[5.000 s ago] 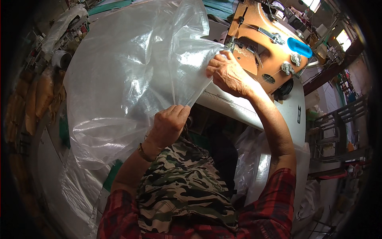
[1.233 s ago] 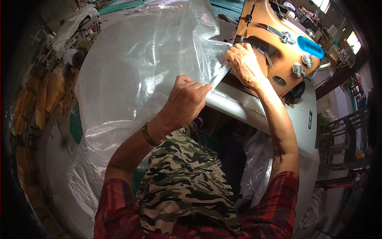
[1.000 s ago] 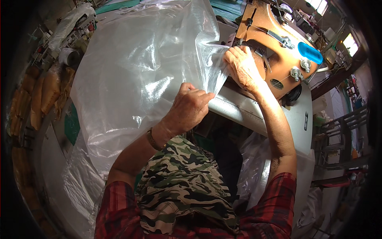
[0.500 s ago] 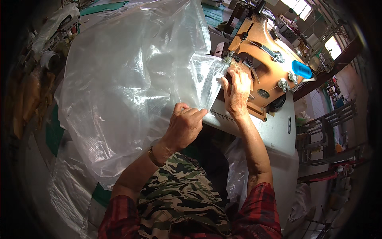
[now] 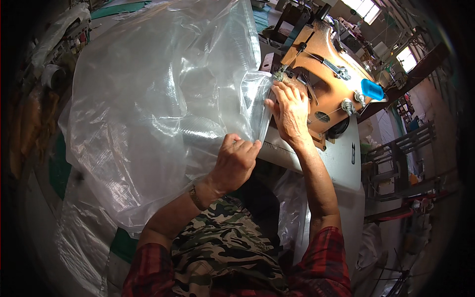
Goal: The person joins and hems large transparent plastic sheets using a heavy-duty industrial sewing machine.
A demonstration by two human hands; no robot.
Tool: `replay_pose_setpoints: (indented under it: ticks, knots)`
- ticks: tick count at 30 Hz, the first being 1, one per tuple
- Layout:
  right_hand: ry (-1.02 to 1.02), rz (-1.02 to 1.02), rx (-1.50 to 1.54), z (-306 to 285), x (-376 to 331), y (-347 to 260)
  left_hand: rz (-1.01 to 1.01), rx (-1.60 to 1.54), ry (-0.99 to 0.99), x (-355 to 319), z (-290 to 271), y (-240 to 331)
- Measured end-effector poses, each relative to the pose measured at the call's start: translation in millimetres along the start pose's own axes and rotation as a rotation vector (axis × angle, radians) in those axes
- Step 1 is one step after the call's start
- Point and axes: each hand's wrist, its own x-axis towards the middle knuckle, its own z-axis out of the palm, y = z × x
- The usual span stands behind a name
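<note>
Item: clear plastic sheet (image 5: 158,114), billowing left of the sewing machine (image 5: 326,84); left hand (image 5: 235,163) pinching its near edge, right hand (image 5: 289,111) pressing it flat, fingers spread, by the needle; best fed taut, edges aligned, fingertips clear.

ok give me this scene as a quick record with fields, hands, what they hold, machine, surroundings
left hand: left hand pinches the lower edge of the clear plastic sheet
right hand: right hand presses the sheet's edge flat by the head of the sewing machine
sheet: large, crinkled, transparent, billowing up to the person's left
machine: orange-brown body, blue knob, on a pale table
clothing: red plaid sleeves, camouflage fabric on the lap
surroundings: metal racks at right
</note>
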Motion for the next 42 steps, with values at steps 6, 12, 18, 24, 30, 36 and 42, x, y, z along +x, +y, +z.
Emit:
replay_pose_setpoints:
  ticks: [6,12,18,24,30,36,42]
  knots:
    - [0.005,0.051,-0.025,2,-3,-7,-0.02,-0.054,0.053,2,1,-14]
    - [0.149,0.114,0.208,-40,20,-24,-0.072,-0.042,0.085,-6,-3,-11]
    - [0.629,-0.025,-0.237,-56,95,4,-0.018,-0.021,0.08,-1,-1,-8]
    - [0.776,-0.161,-0.391,-63,137,30,-0.052,0.009,0.041,3,3,-7]
    - [0.745,0.062,0.085,-60,127,4,-0.061,0.061,0.002,3,-8,-1]
    - [0.336,0.274,0.247,8,-21,-24,0.034,0.15,-0.005,3,5,1]
    - [0.151,0.589,1.123,47,-53,-40,0.069,0.165,-0.064,8,6,-1]
